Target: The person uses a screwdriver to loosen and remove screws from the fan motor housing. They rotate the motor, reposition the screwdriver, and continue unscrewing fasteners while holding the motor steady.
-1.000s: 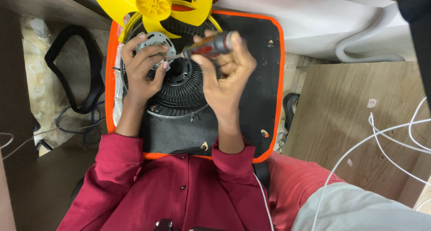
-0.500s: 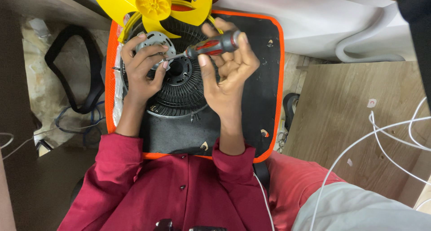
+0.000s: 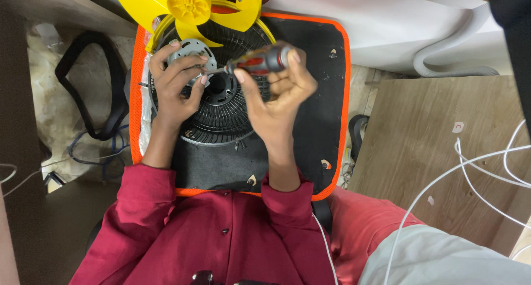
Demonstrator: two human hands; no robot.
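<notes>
Grey metal motor plate (image 3: 187, 53) sits at 11 o'clock of black fan grille (image 3: 221, 110), pinched by left hand (image 3: 174, 88). Right hand (image 3: 276, 94) clenches red-black screwdriver (image 3: 257, 62), tip on plate. Plate prob. light, stiff; hold by rim.

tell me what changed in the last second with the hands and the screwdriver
The right hand regripped the screwdriver, fingers closing over the handle; its tip stays at the grey disc. The left hand still holds that disc. The fan grille, yellow blade and black mat have not moved.
</notes>
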